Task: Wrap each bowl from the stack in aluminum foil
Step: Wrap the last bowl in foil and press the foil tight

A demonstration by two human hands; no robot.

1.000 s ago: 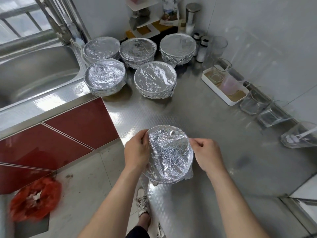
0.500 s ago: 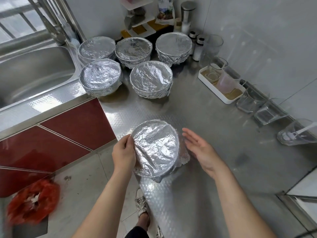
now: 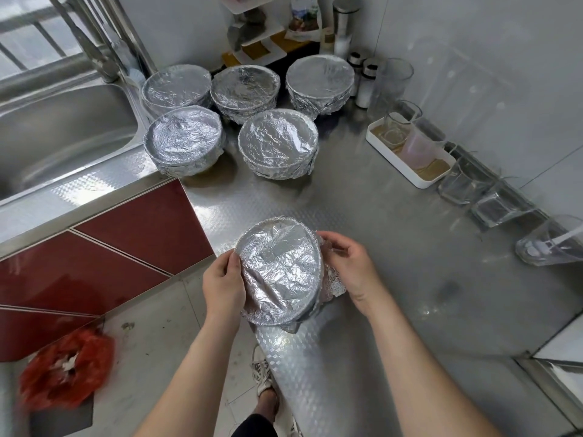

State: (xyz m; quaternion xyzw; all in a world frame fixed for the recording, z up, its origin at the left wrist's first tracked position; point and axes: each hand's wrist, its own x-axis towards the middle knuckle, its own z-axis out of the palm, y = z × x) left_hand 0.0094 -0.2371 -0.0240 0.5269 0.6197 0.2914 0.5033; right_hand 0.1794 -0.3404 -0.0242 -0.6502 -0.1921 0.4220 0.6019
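Note:
A foil-covered bowl (image 3: 280, 269) is tilted toward me above the front edge of the steel counter (image 3: 394, 247). My left hand (image 3: 222, 283) grips its left rim, thumb on the foil top. My right hand (image 3: 350, 266) curls round the right side and pinches the loose foil there. Several more foil-wrapped bowls stand grouped at the back, the nearest ones at the centre (image 3: 277, 143) and beside the sink (image 3: 184, 140).
The sink (image 3: 60, 134) lies at the left with a faucet behind it. A white tray (image 3: 407, 159) with cups, several glass cups and shakers line the right wall. A red bag (image 3: 66, 367) lies on the floor below the red cabinet fronts.
My right hand, open and off the bowl half a second ago, has come back and taken hold of the foil on the right side. The bowl has tilted more toward me.

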